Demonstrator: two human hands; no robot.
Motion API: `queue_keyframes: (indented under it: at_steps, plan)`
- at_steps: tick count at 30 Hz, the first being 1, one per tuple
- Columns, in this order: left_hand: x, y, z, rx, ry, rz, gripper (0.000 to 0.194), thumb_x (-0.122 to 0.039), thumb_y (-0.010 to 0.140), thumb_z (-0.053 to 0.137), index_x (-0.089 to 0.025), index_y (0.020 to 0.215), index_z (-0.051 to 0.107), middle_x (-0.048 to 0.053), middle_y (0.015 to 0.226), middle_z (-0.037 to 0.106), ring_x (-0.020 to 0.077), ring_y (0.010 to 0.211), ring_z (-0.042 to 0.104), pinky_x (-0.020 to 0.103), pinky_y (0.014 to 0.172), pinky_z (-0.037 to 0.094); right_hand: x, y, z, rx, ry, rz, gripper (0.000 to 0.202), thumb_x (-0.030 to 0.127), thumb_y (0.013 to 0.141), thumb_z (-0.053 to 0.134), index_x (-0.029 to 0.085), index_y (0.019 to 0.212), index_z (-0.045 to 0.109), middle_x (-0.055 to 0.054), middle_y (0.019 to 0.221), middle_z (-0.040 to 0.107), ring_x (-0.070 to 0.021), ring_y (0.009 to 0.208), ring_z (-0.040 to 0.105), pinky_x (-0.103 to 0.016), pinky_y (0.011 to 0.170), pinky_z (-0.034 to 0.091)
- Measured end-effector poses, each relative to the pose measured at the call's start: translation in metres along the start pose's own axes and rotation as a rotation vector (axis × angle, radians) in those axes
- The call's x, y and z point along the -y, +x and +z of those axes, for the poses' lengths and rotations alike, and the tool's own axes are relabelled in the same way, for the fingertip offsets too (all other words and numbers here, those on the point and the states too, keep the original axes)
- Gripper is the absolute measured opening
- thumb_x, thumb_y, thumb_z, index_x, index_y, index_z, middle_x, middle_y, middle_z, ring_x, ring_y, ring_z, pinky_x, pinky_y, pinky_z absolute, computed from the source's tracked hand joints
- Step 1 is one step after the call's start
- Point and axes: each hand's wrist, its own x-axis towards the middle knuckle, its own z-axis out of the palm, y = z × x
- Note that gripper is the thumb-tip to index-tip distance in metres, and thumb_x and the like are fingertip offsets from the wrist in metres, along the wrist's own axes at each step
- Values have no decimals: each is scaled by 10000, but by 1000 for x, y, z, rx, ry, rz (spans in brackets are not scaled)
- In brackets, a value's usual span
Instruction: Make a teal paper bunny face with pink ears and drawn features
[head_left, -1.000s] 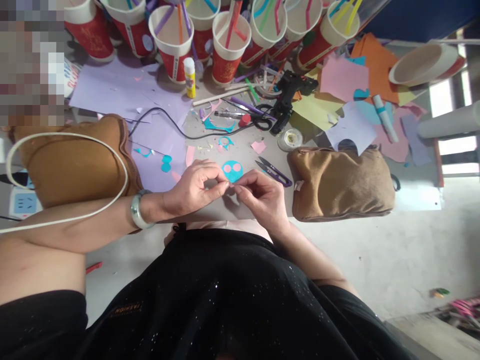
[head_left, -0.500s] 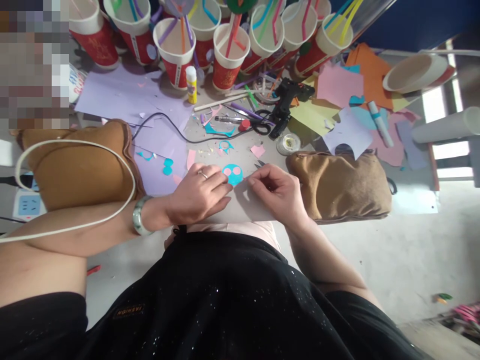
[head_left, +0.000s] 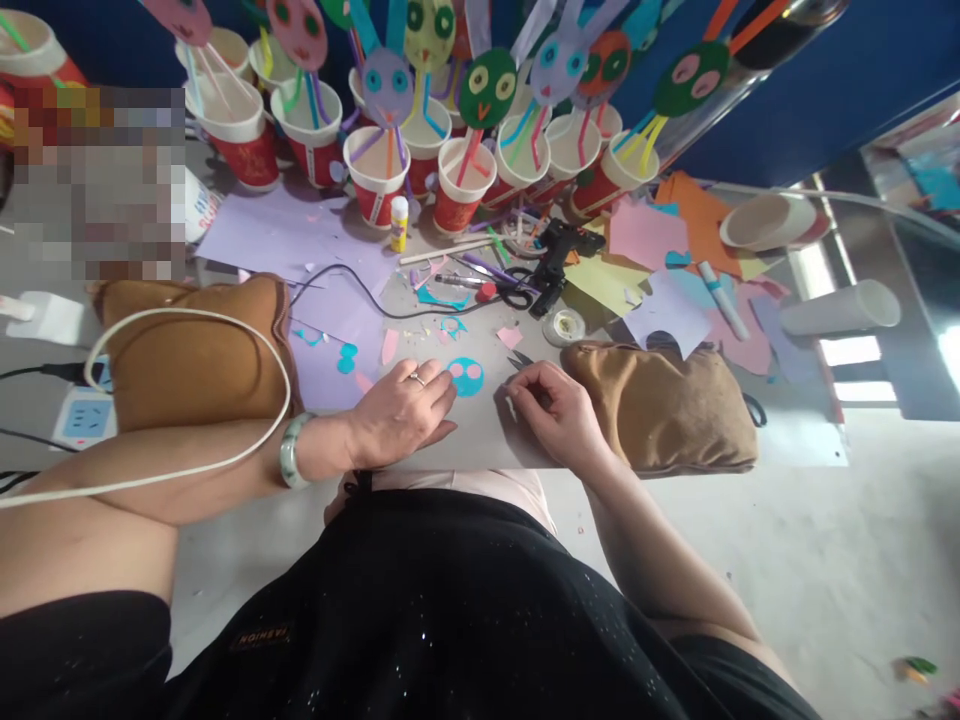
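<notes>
A blue paper disc (head_left: 468,377) with two pink paper circles lies on the table near its front edge. My left hand (head_left: 403,408), wearing a ring and a bangle, rests palm down with fingers stretched, its fingertips at the disc's left edge. To the right of the disc, my right hand (head_left: 551,408) is closed in a pinch, apart from the disc. Whatever its fingertips hold, if anything, is too small to make out. The pointed blades of scissors (head_left: 519,358) stick out just beyond that hand. A pink scrap (head_left: 509,337) lies farther back.
Brown cushions (head_left: 664,410) flank the hands. Behind are a glue stick (head_left: 399,225), a black glue gun (head_left: 559,262), a tape roll (head_left: 564,326) and red paper cups (head_left: 375,172) bearing paper faces on straws. A white cable (head_left: 187,312) crosses my left forearm.
My right hand has drawn back to the right, away from the disc's edge. The left hand stays beside the disc. The view has tilted up, bringing the paper faces above the cups into sight.
</notes>
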Motion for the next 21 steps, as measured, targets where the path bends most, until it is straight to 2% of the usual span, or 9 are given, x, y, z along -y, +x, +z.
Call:
queue_keyframes:
  at_steps: [2,6,9,11,13,15,16,19,21]
  plan:
    - [0,0,-1,11,5,-3,348,-421,1007,618,-97,1089,717,126,1127,743,281,1060,609,390,809,379,0,2,2,-24,6,-101,121,239,959,608,226,839,597,-30,847,662,-172,789,617,-335,720,494]
    - [0,1,-2,27,22,-7,346,-418,1008,612,-102,1110,711,121,1110,743,283,1048,613,390,808,385,2,1,11,69,17,-301,82,213,993,561,238,922,594,-50,964,725,-198,915,676,-378,829,527]
    - [0,1,-3,28,21,-8,340,-406,1008,609,-99,1117,708,119,1090,739,283,1045,610,393,804,383,1,2,16,124,-53,-383,76,208,996,547,243,943,589,-71,1083,760,-222,972,681,-430,886,509]
    - [0,1,-3,21,12,-6,328,-393,1003,618,-97,1109,710,118,1087,740,282,1047,609,395,813,383,1,4,17,83,-124,-392,64,217,990,557,243,945,594,-91,1225,745,-261,1099,662,-484,960,478]
    - [0,0,-3,3,-2,-4,316,-378,993,635,-91,1100,714,120,1109,742,284,1070,608,398,840,386,2,6,17,-53,-168,-362,50,227,982,562,242,951,597,-109,1356,695,-303,1254,605,-532,1035,436]
    - [0,0,-3,-16,-13,-4,310,-369,983,651,-89,1098,716,128,1166,739,286,1097,604,401,870,388,4,7,16,-176,-160,-312,42,235,981,560,246,958,593,-110,1336,703,-305,1257,610,-539,1055,421]
    - [0,0,-3,-20,-17,-5,310,-368,979,657,-89,1101,716,131,1187,736,286,1105,603,402,880,389,5,7,16,-182,-140,-285,46,236,984,553,250,962,591,-100,1252,737,-288,1181,651,-528,1040,430]
    - [0,1,-3,-7,-25,-9,311,-369,979,662,-97,1118,716,128,1170,740,292,1108,607,404,876,388,5,5,17,-33,-90,-233,67,226,991,533,258,966,586,-53,1035,782,-241,962,707,-496,984,449]
    - [0,1,-4,14,-29,-13,305,-369,983,657,-102,1117,717,123,1132,745,295,1103,610,403,860,387,2,4,19,-37,-133,-219,58,228,984,538,254,959,583,-75,1162,771,-267,1077,689,-506,996,438]
